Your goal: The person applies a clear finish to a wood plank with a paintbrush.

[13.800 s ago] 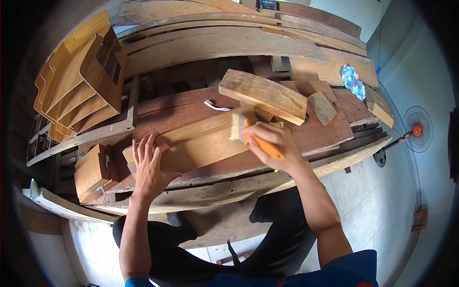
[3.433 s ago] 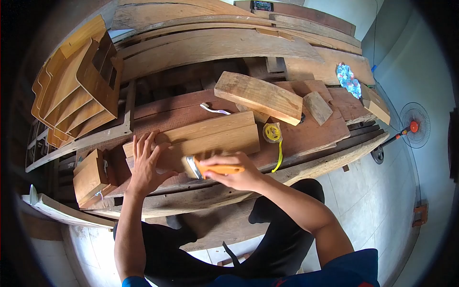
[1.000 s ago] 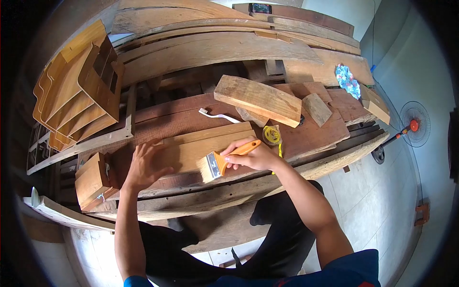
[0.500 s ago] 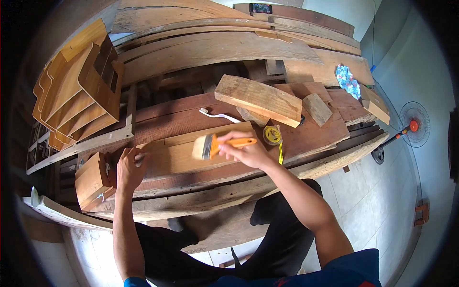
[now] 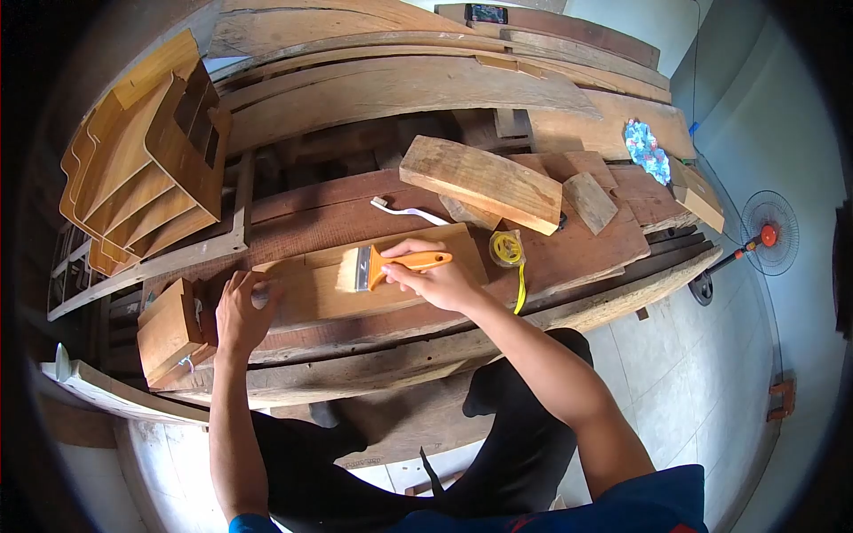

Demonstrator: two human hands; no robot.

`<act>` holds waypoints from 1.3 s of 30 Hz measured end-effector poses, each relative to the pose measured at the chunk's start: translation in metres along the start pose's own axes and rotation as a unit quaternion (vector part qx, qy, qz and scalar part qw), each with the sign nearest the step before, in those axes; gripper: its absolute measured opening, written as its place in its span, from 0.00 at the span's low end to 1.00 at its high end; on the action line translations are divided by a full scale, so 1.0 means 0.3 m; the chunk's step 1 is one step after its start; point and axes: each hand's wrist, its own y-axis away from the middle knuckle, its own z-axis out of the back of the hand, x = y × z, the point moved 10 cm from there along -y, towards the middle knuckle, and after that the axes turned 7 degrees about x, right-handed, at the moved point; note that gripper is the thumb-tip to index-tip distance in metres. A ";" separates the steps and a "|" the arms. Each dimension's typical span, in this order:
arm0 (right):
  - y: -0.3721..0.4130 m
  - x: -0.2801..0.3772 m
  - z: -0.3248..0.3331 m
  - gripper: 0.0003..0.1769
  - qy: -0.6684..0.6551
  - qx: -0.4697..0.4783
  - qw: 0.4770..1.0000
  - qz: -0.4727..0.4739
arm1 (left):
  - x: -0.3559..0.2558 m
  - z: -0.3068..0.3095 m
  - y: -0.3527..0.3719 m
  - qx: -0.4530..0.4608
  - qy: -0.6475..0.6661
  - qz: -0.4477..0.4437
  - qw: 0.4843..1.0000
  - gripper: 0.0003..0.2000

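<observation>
A flat paintbrush [image 5: 407,263] with an orange handle and pale bristles is gripped in my right hand [image 5: 434,275]. Its bristles lie over the middle of a smooth wooden board [image 5: 311,298], pointing left. My left hand [image 5: 243,313] is curled at the board's left end, gripping it there; a small greyish spot shows by the thumb. Just left of that hand stands a small wooden box [image 5: 169,330]. Behind the board lies a white toothbrush [image 5: 410,212], and to its right a yellow tape roll [image 5: 506,250] with its loose end hanging forward.
A thick wood block [image 5: 480,184] and a smaller offcut [image 5: 590,204] lie beyond the board. At the left stands a tiered wooden rack [image 5: 151,169]. Long planks [image 5: 391,93] fill the back. A blue patterned cloth [image 5: 647,153] and a fan [image 5: 769,234] are at the right.
My right hand has moved the paintbrush left along the board, and the bristles now look sharper. My left hand stays at the board's left end.
</observation>
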 end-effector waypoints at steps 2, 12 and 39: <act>-0.014 0.004 -0.045 0.14 -0.021 0.078 0.997 -0.020 | 0.001 0.004 -0.004 -0.002 0.011 -0.005 1.000 0.14; -0.080 0.003 -0.114 0.12 -0.026 0.065 0.998 0.007 | 0.147 0.005 0.000 -0.004 0.107 0.060 0.992 0.08; -0.253 0.015 -0.396 0.14 -0.025 0.104 0.993 0.045 | 0.283 -0.047 0.019 0.073 0.187 0.143 0.969 0.13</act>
